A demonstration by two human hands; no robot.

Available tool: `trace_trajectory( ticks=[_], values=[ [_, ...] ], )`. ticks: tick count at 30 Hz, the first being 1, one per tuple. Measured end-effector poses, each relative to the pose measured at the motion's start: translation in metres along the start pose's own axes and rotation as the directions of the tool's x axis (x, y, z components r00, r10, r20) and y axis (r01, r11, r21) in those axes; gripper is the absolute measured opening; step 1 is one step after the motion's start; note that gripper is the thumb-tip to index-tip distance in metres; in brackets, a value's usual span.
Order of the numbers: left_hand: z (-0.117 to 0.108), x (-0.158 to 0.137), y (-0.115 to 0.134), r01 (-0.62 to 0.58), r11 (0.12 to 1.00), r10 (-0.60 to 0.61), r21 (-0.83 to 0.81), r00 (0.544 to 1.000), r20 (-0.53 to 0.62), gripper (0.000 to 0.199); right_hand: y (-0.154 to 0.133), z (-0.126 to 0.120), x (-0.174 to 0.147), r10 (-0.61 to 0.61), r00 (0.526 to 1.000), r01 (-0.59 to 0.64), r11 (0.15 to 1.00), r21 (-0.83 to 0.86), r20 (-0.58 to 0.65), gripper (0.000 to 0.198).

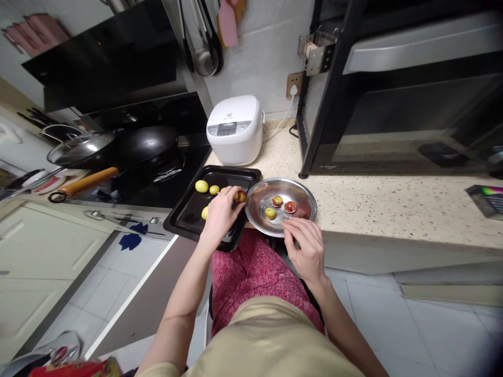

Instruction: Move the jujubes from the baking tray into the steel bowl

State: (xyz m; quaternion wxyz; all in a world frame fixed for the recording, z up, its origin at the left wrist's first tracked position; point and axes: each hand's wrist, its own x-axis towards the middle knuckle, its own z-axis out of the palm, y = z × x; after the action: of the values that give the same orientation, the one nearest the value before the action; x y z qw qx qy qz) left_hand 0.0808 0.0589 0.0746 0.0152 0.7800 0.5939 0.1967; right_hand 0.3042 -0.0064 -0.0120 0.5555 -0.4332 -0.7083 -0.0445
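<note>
My left hand [223, 213] is over the right side of a black baking tray [188, 217], its fingers closed on a small brown-red fruit [240, 196] that looks like a jujube. Several yellow-green fruits [201, 186] lie in that tray, some partly covered by the hand. Beside it stands a round steel bowl [261, 220]. Inside are a mottled fruit [277, 201], a red one [290, 207] and a green one [270, 213]. At the bowl's near right rim is my right hand [306, 245], fingers pressed together; whether they hold anything is hidden.
A white rice cooker [236, 131] stands behind the tray. On the left, a black wok [145, 144] sits on the stove, its wooden handle [84, 183] sticking out. A black rack [314, 120] with an oven [408, 104] stands right; a dark box [487, 200] lies at the far right.
</note>
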Motion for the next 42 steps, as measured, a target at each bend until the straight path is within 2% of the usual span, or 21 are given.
trace_trajectory(
  ticks=[2, 4, 11, 18, 22, 27, 32, 36, 39, 42],
  values=[
    [-0.002, -0.004, 0.010, -0.119, 0.983, 0.119, -0.142, 0.993, -0.007, 0.025, -0.002, 0.001, 0.001, 0.007, 1.000, -0.007, 1.000, -0.003, 0.001, 0.021],
    [0.001, -0.002, 0.021, -0.207, 0.953, 0.222, -0.221, 0.974, 0.043, 0.025, -0.004, 0.001, 0.002, 0.018, 1.000, -0.018, 1.000, -0.006, 0.010, 0.022],
    [0.029, 0.010, 0.055, -0.352, 0.924, 0.377, -0.147, 0.902, 0.211, 0.024, -0.004, -0.004, -0.001, 0.020, 1.000, -0.020, 1.000, -0.019, -0.002, 0.021],
    [0.046, 0.017, 0.067, -0.419, 0.908, 0.403, -0.018, 0.861, 0.311, 0.020, 0.001, -0.011, -0.004, 0.028, 1.000, -0.028, 0.999, -0.017, -0.005, 0.022],
    [0.048, 0.022, 0.069, -0.415, 0.909, 0.383, 0.021, 0.856, 0.346, 0.018, 0.002, -0.014, -0.004, 0.038, 0.999, -0.038, 0.999, -0.019, -0.012, 0.023],
    [0.043, 0.022, 0.070, -0.385, 0.923, 0.366, -0.016, 0.863, 0.348, 0.022, 0.002, -0.014, -0.005, 0.015, 1.000, -0.015, 1.000, -0.020, -0.014, 0.022],
    [0.024, 0.005, 0.055, -0.342, 0.934, 0.357, -0.102, 0.903, 0.240, 0.022, 0.004, -0.015, -0.006, 0.003, 1.000, -0.003, 1.000, -0.022, -0.005, 0.023],
    [0.007, -0.021, 0.022, -0.184, 0.962, 0.198, -0.200, 0.979, 0.049, 0.023, 0.004, -0.014, -0.008, -0.006, 1.000, 0.006, 1.000, -0.028, -0.001, 0.022],
    [-0.001, -0.035, -0.010, -0.011, 0.992, 0.003, -0.130, 0.998, -0.063, 0.027, 0.002, -0.012, -0.008, -0.020, 1.000, 0.020, 1.000, -0.021, 0.004, 0.022],
    [-0.006, -0.041, -0.039, 0.074, 0.997, -0.074, 0.009, 0.997, -0.015, 0.031, -0.001, -0.009, -0.006, -0.042, 0.999, 0.042, 0.999, -0.020, 0.003, 0.023]
  ],
)
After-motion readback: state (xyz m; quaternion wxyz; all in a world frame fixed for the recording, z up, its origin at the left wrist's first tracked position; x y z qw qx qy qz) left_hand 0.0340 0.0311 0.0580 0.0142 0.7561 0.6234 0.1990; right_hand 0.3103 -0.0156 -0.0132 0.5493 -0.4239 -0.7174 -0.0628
